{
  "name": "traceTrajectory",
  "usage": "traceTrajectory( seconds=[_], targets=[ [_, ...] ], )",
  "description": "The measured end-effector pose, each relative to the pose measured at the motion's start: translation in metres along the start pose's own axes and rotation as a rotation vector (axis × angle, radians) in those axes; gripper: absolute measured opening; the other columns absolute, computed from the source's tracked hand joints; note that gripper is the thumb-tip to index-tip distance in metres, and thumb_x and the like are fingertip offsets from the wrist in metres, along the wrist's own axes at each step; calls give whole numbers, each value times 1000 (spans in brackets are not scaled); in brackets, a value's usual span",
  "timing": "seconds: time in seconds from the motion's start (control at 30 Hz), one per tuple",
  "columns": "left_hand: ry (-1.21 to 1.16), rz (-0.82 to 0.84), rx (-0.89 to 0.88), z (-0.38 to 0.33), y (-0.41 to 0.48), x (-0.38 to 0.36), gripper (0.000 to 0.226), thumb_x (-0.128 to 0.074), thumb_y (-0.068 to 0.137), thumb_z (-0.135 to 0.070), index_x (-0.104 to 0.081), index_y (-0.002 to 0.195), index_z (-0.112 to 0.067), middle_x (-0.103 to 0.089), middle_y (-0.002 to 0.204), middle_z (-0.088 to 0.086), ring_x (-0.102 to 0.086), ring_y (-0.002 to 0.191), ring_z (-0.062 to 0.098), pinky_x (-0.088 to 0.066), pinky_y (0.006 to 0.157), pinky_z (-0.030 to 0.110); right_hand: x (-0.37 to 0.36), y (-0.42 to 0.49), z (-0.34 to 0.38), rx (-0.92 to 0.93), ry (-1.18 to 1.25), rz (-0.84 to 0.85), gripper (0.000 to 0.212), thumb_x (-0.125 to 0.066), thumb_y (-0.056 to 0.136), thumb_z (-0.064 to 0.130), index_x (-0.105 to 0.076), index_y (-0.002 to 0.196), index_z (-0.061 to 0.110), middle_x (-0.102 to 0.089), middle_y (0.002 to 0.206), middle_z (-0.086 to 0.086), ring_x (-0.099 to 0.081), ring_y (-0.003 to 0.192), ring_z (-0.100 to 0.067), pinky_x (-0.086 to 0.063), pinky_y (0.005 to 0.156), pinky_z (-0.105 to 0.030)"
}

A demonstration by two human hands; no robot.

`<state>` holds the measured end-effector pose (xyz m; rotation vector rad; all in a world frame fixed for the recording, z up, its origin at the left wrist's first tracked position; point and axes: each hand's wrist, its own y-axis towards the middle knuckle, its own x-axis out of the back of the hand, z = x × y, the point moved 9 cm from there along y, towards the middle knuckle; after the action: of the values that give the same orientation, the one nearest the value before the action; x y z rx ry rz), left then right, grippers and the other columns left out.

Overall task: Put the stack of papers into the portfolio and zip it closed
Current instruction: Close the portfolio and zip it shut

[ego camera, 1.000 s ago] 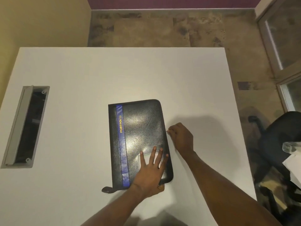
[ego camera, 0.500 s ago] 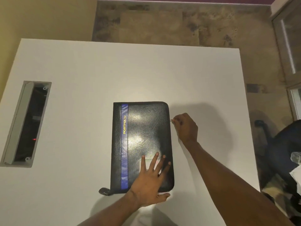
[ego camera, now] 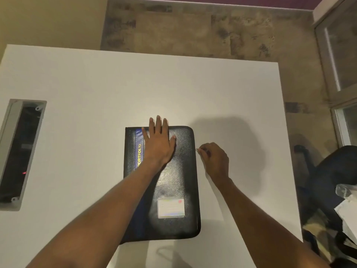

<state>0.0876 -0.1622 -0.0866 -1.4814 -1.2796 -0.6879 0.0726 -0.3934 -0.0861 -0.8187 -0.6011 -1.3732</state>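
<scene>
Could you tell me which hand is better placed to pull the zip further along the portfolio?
Right. The right hand already pinches the zip pull at the portfolio's right edge; the left hand lies flat on the cover.

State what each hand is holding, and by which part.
The right hand pinches the zipper pull on the portfolio's right edge. The left hand holds nothing; it lies flat on the cover.

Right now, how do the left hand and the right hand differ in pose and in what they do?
The left hand lies flat and open on the portfolio cover, near its far edge; the right hand is curled beside the right edge. The left hand presses down with spread fingers; the right hand pinches the zipper pull. Both are bare and work on the same portfolio.
</scene>
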Motion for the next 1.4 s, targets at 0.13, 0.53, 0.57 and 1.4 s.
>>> traceTrajectory(
  seconds=[0.13,0.53,0.57,1.4],
  targets=[
    [-30,38,5,0,7,-6,61,-34,109,-47,-33,158,-11,-10,176,13,1,164,31,-2,127,69,-2,-2,-3,30,32,-36,6,-70,95,34,-67,92,30,-66,89,11,-61,76,-8,-48,67,-29],
    [-191,-65,-70,-25,-4,5,50,-49,106,-39,-47,147,-10,-27,168,19,-7,163,31,2,128,65,4,55,2,11,127,-84,5,-69,93,27,-70,92,32,-60,93,19,-61,82,5,-42,70,-12],
    [-190,-70,-71,-26,-5,5,50,-48,107,-39,-48,147,-9,-27,168,19,-7,163,31,2,128,66,4,63,5,37,121,-50,5,-69,92,26,-72,92,31,-61,93,18,-61,84,6,-43,71,-11],
    [-473,-260,577,109,-37,41,51,-52,98,-9,-48,147,5,-47,150,26,-37,141,40,-34,121,46,-66,120,150,602,-128,422,10,-70,96,27,-75,96,18,-69,100,6,-67,88,-17,-51,79,-34]
  ],
)
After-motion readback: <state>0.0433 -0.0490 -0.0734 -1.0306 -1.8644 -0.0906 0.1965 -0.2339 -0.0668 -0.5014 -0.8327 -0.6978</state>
